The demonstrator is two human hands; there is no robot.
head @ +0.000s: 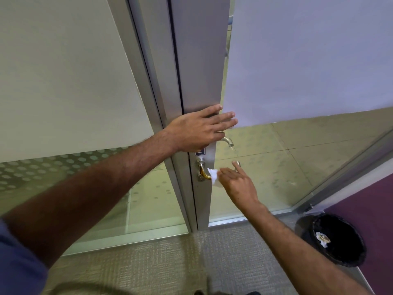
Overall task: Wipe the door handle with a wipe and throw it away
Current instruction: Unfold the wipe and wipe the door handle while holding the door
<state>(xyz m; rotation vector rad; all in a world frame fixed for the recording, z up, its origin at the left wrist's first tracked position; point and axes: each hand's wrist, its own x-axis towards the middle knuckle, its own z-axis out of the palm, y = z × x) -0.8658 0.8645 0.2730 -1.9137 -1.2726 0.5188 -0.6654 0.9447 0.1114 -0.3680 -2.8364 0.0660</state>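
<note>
A metal lever door handle curves out from the grey door frame at mid-height. A small white wipe is wrapped around the handle's bar, pinched in my right hand. My left hand lies flat against the door above the handle, fingers spread, holding nothing. A second handle tip shows through the glass just under my left fingers. A black lined bin stands on the floor at the lower right with crumpled paper inside.
The door has frosted film over its upper glass and clear glass below. A frosted glass panel fills the left side. A purple wall rises behind the bin. Grey carpet covers the floor.
</note>
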